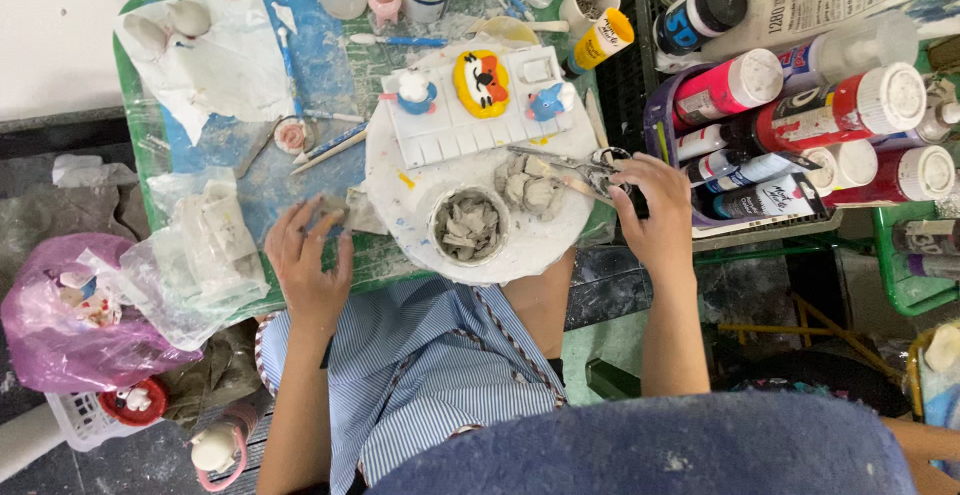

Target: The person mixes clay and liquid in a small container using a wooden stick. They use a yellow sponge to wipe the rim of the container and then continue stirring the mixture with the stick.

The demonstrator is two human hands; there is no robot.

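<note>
Green counter [135, 105], paint-smeared and draped in clear plastic, bearing all that follows.
White round board [540, 245] at counter's near edge, speckled with paint.
White ridged tray [450, 135] on board's far half, carrying three small painted figures: blue-and-white one [414, 92] at left, yellow-and-orange one [481, 82] in the middle, blue one [547, 102] at right.
Purple basket [662, 115] just right of the board, packed with paint bottles lying on their sides, caps white, bodies pink, red and white.
Crumpled clear plastic bags [205, 245] at counter's left edge.
Left hand [308, 260] on the counter left of the board, fingers spread and curled over a small grey lump of clay [325, 210]; grip loose, fingertips touching the lump.
Right hand [655, 210] at board's right rim, grip closed on the loops of metal scissors [570, 165]; blades pointing left across the board.
White cup [468, 225] on board's near half, filled with grey clay scraps.
Grey clay pile [530, 187] just right of the cup, under the scissor blades.
Yellow-capped bottle [603, 40] beyond the board, tilted.
</note>
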